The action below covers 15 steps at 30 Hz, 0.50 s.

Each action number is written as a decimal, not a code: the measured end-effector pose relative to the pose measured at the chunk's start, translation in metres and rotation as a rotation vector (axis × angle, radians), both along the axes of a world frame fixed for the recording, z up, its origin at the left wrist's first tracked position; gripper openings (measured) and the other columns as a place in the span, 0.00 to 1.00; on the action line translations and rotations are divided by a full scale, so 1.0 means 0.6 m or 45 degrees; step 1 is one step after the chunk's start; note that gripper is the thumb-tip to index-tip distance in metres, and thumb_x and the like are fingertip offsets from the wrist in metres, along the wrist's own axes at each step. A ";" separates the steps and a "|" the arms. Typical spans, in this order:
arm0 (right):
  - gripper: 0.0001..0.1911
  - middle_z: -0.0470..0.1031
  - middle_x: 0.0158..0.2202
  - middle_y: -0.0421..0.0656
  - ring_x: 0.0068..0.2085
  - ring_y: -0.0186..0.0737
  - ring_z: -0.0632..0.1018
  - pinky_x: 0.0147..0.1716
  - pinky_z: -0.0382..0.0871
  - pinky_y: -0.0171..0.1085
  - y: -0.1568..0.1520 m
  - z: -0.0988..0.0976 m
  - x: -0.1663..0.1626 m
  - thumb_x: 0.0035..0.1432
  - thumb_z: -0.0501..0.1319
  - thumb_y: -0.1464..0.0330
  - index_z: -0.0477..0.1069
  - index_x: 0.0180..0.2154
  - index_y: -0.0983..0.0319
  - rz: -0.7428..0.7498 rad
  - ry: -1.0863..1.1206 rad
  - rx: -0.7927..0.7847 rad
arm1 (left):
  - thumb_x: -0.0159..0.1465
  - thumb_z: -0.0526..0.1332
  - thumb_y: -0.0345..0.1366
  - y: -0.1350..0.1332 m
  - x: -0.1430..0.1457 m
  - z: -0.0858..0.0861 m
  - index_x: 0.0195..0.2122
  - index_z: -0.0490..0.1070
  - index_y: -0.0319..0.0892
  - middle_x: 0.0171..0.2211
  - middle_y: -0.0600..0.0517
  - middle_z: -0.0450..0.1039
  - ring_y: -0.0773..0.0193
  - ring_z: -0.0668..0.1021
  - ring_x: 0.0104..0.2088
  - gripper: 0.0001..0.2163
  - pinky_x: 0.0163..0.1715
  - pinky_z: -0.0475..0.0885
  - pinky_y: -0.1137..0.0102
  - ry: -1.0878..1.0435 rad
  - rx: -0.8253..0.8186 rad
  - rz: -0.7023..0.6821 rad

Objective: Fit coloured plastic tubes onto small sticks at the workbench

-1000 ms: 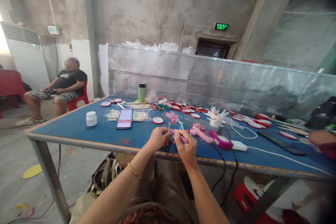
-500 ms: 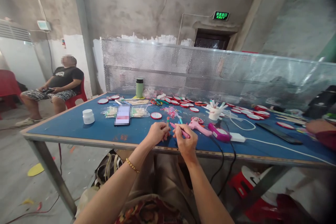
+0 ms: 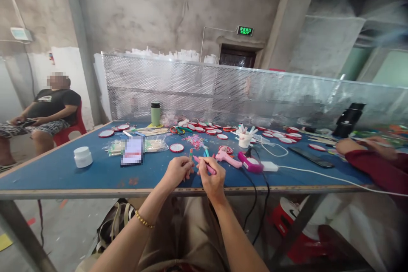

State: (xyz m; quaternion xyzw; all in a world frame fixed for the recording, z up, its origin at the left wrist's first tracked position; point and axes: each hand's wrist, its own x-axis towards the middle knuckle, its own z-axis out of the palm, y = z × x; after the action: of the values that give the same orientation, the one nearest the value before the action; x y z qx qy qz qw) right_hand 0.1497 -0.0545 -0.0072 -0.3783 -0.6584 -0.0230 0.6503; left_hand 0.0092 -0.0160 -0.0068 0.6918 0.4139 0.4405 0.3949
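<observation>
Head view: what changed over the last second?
The view swung right, so everything on the blue table sits further left in frame and more of the co-worker's maroon sleeve shows. Nothing visibly taken or let go: left hand still holds the orange-and-green stick, right hand the pink pen. White jar and green bottle stayed put.

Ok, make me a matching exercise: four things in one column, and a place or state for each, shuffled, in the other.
Things
1. Pink pen
2. Small coloured stick
3. Green bottle
4. White cup

Places or states
A. Close to the perforated panel
B. Slim items standing in it
C. Held in the right hand
D. Upright in the left hand

Pairs: 1-C, 2-D, 3-A, 4-B
</observation>
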 end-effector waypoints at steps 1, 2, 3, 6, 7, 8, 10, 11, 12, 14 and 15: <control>0.12 0.80 0.28 0.42 0.26 0.35 0.80 0.30 0.74 0.33 0.000 0.001 0.001 0.67 0.56 0.65 0.75 0.34 0.60 -0.005 0.000 0.011 | 0.62 0.56 0.40 0.000 0.001 0.000 0.24 0.70 0.39 0.17 0.55 0.68 0.71 0.69 0.16 0.12 0.16 0.61 0.78 0.002 0.003 0.004; 0.11 0.80 0.28 0.42 0.26 0.35 0.80 0.30 0.74 0.33 0.000 0.001 0.001 0.67 0.56 0.65 0.75 0.35 0.60 -0.007 -0.006 0.027 | 0.62 0.56 0.40 0.000 0.001 0.001 0.25 0.70 0.39 0.17 0.55 0.68 0.71 0.68 0.16 0.12 0.16 0.61 0.78 0.003 0.020 -0.001; 0.11 0.80 0.28 0.42 0.26 0.35 0.80 0.30 0.74 0.33 0.000 0.002 0.003 0.67 0.57 0.65 0.75 0.35 0.60 -0.009 -0.013 0.046 | 0.62 0.56 0.40 0.000 0.002 0.001 0.25 0.70 0.39 0.17 0.55 0.68 0.71 0.68 0.16 0.13 0.16 0.61 0.77 -0.001 0.036 0.001; 0.10 0.80 0.26 0.41 0.24 0.36 0.79 0.28 0.74 0.33 0.004 0.002 0.009 0.67 0.58 0.65 0.76 0.35 0.60 -0.020 -0.032 0.085 | 0.62 0.56 0.39 0.002 0.005 0.001 0.25 0.72 0.39 0.18 0.54 0.69 0.70 0.70 0.18 0.12 0.18 0.62 0.78 0.012 0.041 0.003; 0.10 0.80 0.26 0.41 0.24 0.36 0.78 0.28 0.74 0.33 0.006 0.002 0.011 0.67 0.58 0.65 0.76 0.34 0.59 -0.023 -0.036 0.094 | 0.62 0.56 0.38 0.003 0.006 0.001 0.25 0.72 0.39 0.18 0.54 0.70 0.70 0.70 0.18 0.12 0.18 0.62 0.77 0.011 0.045 0.014; 0.10 0.80 0.25 0.41 0.23 0.36 0.78 0.27 0.74 0.33 0.009 0.002 0.013 0.66 0.58 0.64 0.75 0.34 0.59 -0.026 -0.037 0.100 | 0.62 0.56 0.38 0.005 0.007 0.001 0.25 0.72 0.39 0.18 0.54 0.70 0.70 0.71 0.19 0.12 0.18 0.62 0.78 0.006 0.053 0.017; 0.11 0.79 0.25 0.41 0.22 0.36 0.77 0.26 0.74 0.34 0.013 0.001 0.015 0.66 0.59 0.64 0.75 0.33 0.59 -0.031 -0.017 0.124 | 0.61 0.57 0.36 0.008 0.008 0.001 0.26 0.73 0.39 0.20 0.53 0.72 0.70 0.71 0.19 0.09 0.19 0.63 0.78 -0.021 0.039 0.006; 0.11 0.79 0.25 0.41 0.22 0.36 0.77 0.26 0.74 0.34 0.013 0.001 0.015 0.66 0.58 0.64 0.75 0.33 0.59 -0.025 -0.023 0.118 | 0.60 0.57 0.35 0.009 0.008 0.001 0.28 0.73 0.38 0.21 0.53 0.73 0.71 0.70 0.18 0.09 0.18 0.63 0.78 -0.050 0.026 0.001; 0.11 0.79 0.25 0.41 0.21 0.36 0.77 0.26 0.74 0.34 0.014 0.001 0.015 0.66 0.58 0.64 0.75 0.33 0.59 -0.025 -0.023 0.125 | 0.60 0.57 0.35 0.010 0.009 0.001 0.29 0.73 0.38 0.22 0.53 0.73 0.71 0.70 0.18 0.09 0.18 0.62 0.78 -0.069 0.008 -0.015; 0.11 0.79 0.25 0.41 0.22 0.36 0.78 0.27 0.74 0.34 0.013 0.001 0.014 0.66 0.59 0.64 0.75 0.33 0.60 -0.030 -0.025 0.129 | 0.61 0.56 0.36 0.013 0.009 -0.001 0.30 0.74 0.38 0.23 0.53 0.74 0.72 0.70 0.17 0.09 0.17 0.62 0.78 -0.105 -0.026 -0.039; 0.11 0.79 0.25 0.41 0.23 0.36 0.78 0.28 0.75 0.34 0.013 0.001 0.013 0.66 0.59 0.65 0.75 0.33 0.60 -0.035 -0.026 0.135 | 0.61 0.56 0.36 0.014 0.009 -0.002 0.31 0.74 0.38 0.23 0.53 0.74 0.72 0.70 0.17 0.09 0.16 0.62 0.78 -0.112 -0.035 -0.049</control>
State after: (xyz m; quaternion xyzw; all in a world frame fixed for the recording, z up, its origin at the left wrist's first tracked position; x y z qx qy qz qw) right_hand 0.1574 -0.0468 -0.0064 -0.3519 -0.6576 -0.0707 0.6624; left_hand 0.0145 -0.0074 -0.0082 0.6742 0.3888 0.4569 0.4307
